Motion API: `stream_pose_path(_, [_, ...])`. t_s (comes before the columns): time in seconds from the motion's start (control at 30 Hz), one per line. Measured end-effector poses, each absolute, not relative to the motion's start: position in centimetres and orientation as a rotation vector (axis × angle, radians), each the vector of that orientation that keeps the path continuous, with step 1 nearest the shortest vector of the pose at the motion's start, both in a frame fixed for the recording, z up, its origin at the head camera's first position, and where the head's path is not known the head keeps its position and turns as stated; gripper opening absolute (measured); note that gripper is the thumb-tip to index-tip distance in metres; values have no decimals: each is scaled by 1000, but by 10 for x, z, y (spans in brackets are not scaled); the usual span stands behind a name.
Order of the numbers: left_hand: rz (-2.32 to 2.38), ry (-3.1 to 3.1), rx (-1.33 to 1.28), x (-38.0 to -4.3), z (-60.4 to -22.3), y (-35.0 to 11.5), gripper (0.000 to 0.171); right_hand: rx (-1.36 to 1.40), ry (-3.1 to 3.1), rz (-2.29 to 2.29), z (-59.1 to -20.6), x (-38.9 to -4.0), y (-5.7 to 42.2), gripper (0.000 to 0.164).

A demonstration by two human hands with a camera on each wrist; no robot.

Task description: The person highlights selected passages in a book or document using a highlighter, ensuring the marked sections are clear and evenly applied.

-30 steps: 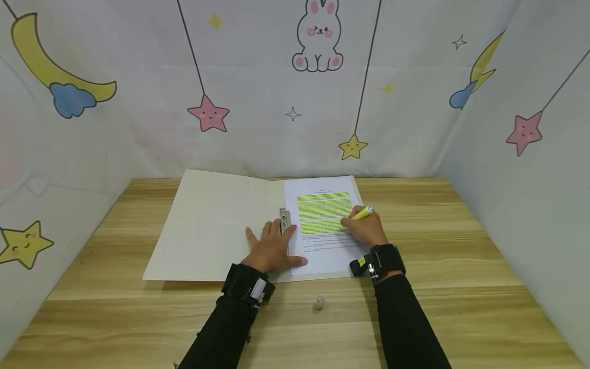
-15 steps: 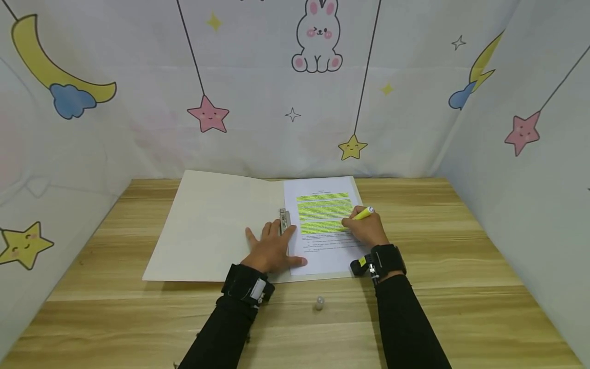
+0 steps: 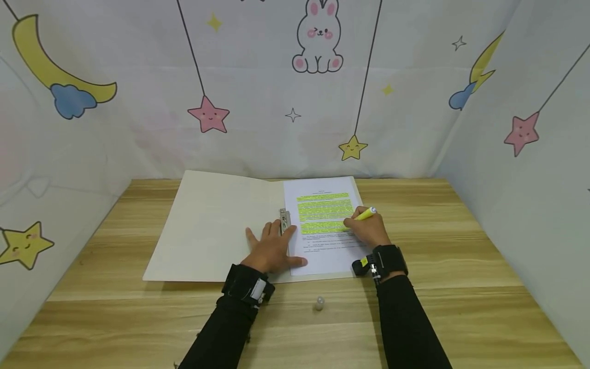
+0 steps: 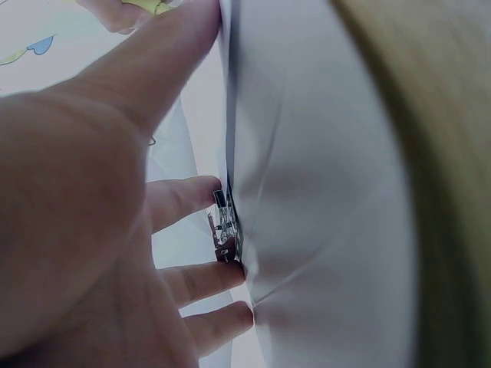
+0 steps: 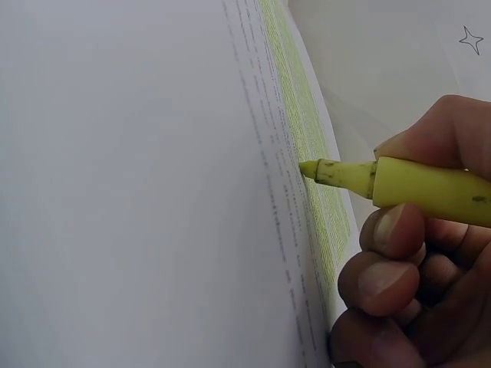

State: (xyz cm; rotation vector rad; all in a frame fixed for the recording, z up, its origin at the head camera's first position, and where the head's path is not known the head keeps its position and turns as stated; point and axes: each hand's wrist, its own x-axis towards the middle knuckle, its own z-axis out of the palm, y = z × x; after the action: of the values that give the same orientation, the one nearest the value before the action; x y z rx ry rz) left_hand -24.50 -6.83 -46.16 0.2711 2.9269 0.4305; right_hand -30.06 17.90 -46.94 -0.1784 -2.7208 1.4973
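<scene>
A printed sheet (image 3: 329,261) lies on the right half of an opened cream folder (image 3: 212,225), its upper paragraphs streaked in yellow. Fingers spread, my left hand (image 3: 269,252) rests across the fold, thumb on the sheet's left margin. Its fingertips lie by the metal clip (image 3: 283,218), seen closer in the left wrist view (image 4: 224,222). My right hand (image 3: 371,230) pinches a yellow highlighter (image 5: 430,188) between thumb and fingers. In the right wrist view the uncapped tip (image 5: 308,169) meets the page at the lower edge of the yellow band. Several unmarked lines run below it.
A small pale round-ended piece (image 3: 319,303) sits on the wooden table (image 3: 152,328) in front of the folder; its kind is unclear. White cloth walls (image 3: 258,148) with printed stars, moons and a rabbit enclose the back and sides.
My right hand and the highlighter have slid slightly to the right along the line. My left hand, the sheet and the folder stay in place.
</scene>
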Motion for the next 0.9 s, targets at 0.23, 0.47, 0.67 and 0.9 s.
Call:
stream_pose_path(0.23, [420,2924,264,-245,-462,-68,96,-193,-2730,1498,-469,-301,180,22])
stream_pose_path(0.47, [421,2925,267,-245,-463,-68,99,-192,-2715,1491,-470,-301,182,22])
stream_pose_path(0.67, [402,2919,260,-245,-463,-68,107,-191,-2707,1508,-470,-300,184,22])
stream_pose_path(0.9, [393,2922,260,-245,-462,-68,108,-202,-2727,1507,-469,-301,185,22])
